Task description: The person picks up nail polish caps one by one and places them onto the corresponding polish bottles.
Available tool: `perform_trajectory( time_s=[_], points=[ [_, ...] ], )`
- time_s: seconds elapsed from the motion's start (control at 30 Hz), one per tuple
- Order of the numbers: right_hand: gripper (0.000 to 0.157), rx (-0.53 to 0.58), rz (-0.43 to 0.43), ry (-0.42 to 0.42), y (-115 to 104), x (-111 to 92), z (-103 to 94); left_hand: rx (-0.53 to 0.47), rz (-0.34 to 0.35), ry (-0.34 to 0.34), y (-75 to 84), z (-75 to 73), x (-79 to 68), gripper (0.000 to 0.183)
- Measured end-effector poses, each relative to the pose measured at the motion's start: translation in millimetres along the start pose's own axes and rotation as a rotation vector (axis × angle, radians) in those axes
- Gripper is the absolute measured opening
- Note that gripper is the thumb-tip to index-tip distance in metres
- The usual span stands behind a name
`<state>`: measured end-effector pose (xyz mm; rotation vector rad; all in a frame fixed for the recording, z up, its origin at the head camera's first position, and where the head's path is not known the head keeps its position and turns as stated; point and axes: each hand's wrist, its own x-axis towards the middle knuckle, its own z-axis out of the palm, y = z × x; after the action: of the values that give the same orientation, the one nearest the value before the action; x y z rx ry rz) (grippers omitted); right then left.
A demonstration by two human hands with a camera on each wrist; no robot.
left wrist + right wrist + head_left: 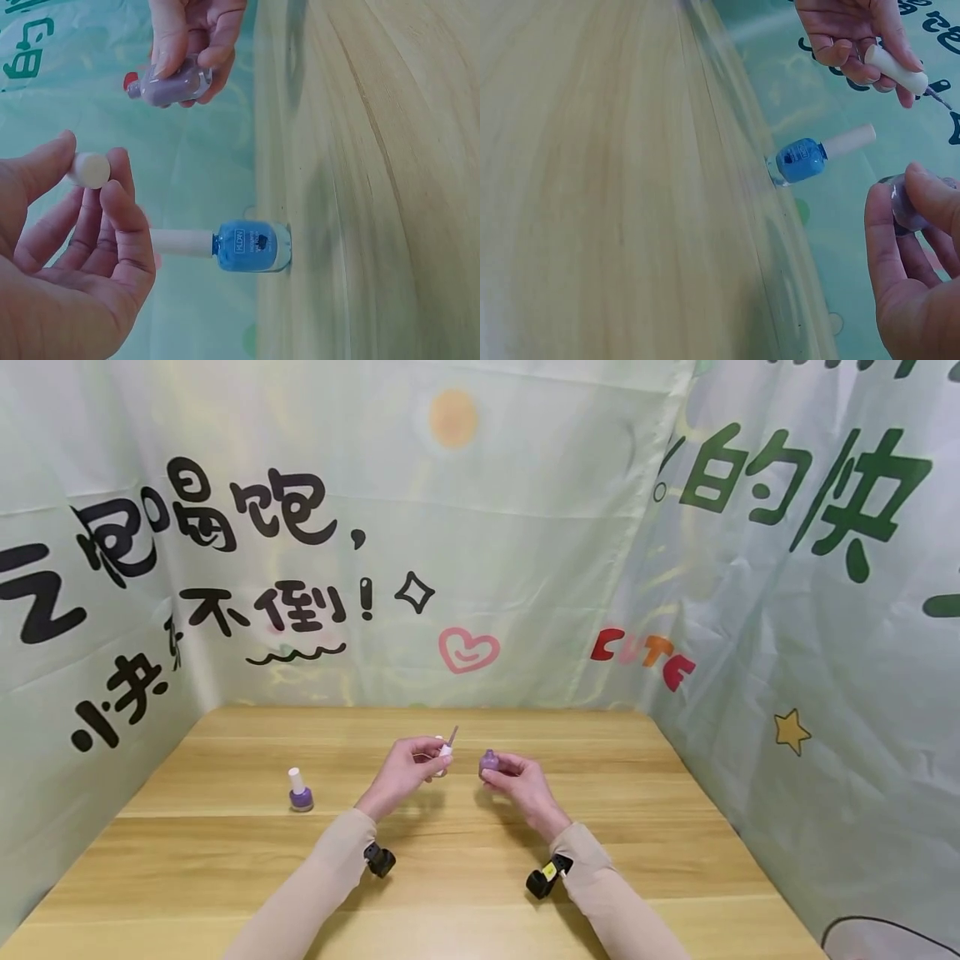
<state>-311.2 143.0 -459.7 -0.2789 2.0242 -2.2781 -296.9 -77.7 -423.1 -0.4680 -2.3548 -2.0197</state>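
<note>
My left hand (405,770) pinches a white nail polish cap (897,71) between thumb and fingers. Its brush (453,735) points up and away, clear of any bottle. To the right, my right hand (528,783) holds an uncapped purple nail polish bottle (489,767) upright, its bare neck on top. A gap separates cap and bottle, both above the table. Beyond the hands, a blue nail polish bottle (247,246) with a white cap stands on the table in both wrist views; from the head, the left hand largely hides it.
A capped purple nail polish bottle (301,797) stands left of my left hand on the wooden table (465,902). Printed curtains (525,552) rise along the table's back and both sides. Each sleeve carries a small black wrist camera (380,861).
</note>
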Motion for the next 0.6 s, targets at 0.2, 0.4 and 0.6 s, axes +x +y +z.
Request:
perform_trajectory(
  time_s=[0.2, 0.4, 0.6],
  points=[
    [0.043, 0.009, -0.005, -0.004, -1, -2, 3.5, -0.037, 0.007, 0.072, -5.9, -3.6, -1.1, 0.025],
    [0.044, 0.029, 0.001, 0.009, 0, -3, 7.6, -0.072, -0.027, 0.124, -3.5, -5.9, -4.3, 0.02],
    [0.043, 0.032, 0.001, 0.002, -1, -4, 11.7, -0.12, -0.044, 0.164, -4.1, -11.2, -2.3, 0.025]
  ],
)
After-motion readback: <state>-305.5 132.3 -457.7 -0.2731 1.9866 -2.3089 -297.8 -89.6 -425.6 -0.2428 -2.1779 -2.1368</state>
